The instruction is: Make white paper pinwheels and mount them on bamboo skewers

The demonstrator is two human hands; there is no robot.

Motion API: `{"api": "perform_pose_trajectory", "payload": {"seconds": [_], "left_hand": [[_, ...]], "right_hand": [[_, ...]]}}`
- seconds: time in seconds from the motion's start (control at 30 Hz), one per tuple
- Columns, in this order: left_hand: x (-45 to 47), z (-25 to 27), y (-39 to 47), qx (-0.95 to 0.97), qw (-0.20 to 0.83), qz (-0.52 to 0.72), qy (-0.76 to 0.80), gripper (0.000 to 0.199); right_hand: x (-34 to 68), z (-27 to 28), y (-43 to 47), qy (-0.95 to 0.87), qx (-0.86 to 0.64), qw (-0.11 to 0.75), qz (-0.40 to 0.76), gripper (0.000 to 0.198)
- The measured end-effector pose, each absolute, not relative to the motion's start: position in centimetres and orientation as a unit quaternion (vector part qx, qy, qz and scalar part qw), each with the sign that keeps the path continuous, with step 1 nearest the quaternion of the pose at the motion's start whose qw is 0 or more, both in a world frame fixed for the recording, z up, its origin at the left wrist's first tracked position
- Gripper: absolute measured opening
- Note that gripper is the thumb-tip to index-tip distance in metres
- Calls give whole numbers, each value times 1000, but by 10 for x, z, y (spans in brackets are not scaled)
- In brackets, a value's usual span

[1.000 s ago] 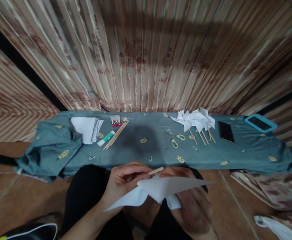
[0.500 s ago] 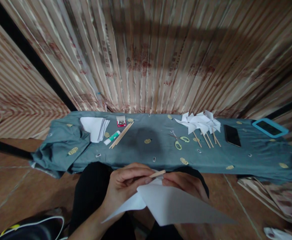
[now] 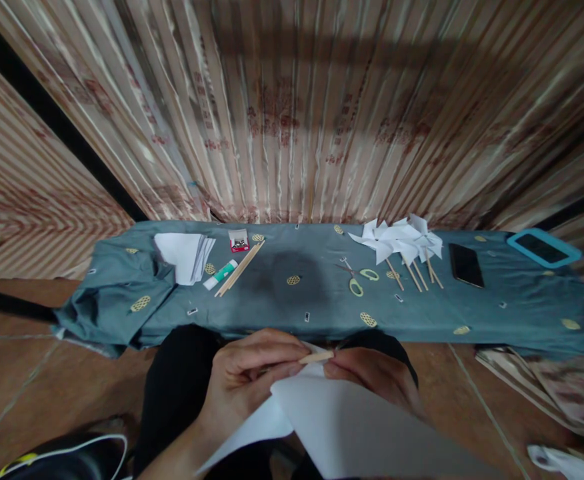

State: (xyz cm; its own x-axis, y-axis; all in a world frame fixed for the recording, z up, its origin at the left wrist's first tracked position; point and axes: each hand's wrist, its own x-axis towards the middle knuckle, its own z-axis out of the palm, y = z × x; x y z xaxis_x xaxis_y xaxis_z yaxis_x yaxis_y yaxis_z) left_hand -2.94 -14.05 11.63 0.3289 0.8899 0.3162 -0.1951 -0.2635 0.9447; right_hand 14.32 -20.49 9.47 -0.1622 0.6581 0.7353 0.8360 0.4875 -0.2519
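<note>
Over my lap, my left hand is closed on a wooden stick, whose tip points right between my hands. My right hand is closed around the white paper pinwheel, its fingertips at the end of the stick. The pinwheel's large folded blades hang below both hands toward me. Whether a pin joins stick and paper is hidden by my fingers.
On the cloth-covered table lie a paper stack, a glue stick, loose wooden sticks, a red box of pins, scissors, several finished pinwheels, a phone and a blue-framed tablet.
My right fingertips have shifted onto the end of the stick, which has tilted slightly. The pinwheel's blades have swung lower and closer to me. The view has moved a little.
</note>
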Motion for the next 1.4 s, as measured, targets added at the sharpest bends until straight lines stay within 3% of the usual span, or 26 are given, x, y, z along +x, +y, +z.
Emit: {"api": "perform_pose_trajectory", "payload": {"seconds": [0.4,0.7,1.1,1.4], "left_hand": [[-31,111,-139,627,522,500,288,11],[-32,113,-137,623,525,496,300,10],[-32,111,-136,607,530,508,303,9],[-33,114,-136,626,514,507,295,9]], "right_hand": [[145,94,-205,-750,-488,430,-116,28],[141,85,-206,-738,-505,442,-71,39],[138,87,-204,-729,-511,450,-63,30],[136,87,-204,-727,-509,458,-46,34]]}}
